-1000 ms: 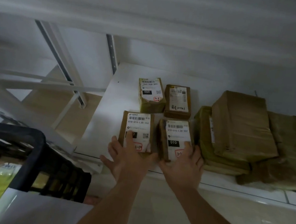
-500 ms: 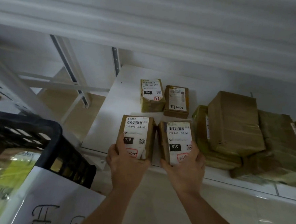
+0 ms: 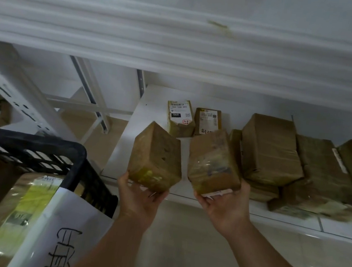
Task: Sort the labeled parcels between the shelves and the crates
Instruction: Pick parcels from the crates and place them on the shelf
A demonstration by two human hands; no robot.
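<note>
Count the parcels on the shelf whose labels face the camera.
2: the 060 parcel at the shelf's back, and a handwritten-marked parcel right beside it. Others may hide labels.

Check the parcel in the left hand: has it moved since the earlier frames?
Yes. The left parcel, gripped by the left hand, has come up off the shelf, tipped label-down.

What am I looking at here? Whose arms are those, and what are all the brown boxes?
The camera sits on a person's head, looking down, so you see that person's own two arms. The left hand holds one brown parcel, and the right hand holds another parcel, both lifted above the white shelf. Two small labeled parcels lie farther back on it, with a pile of bigger brown ones to the right. The black crate at the left has parcels inside.
</note>
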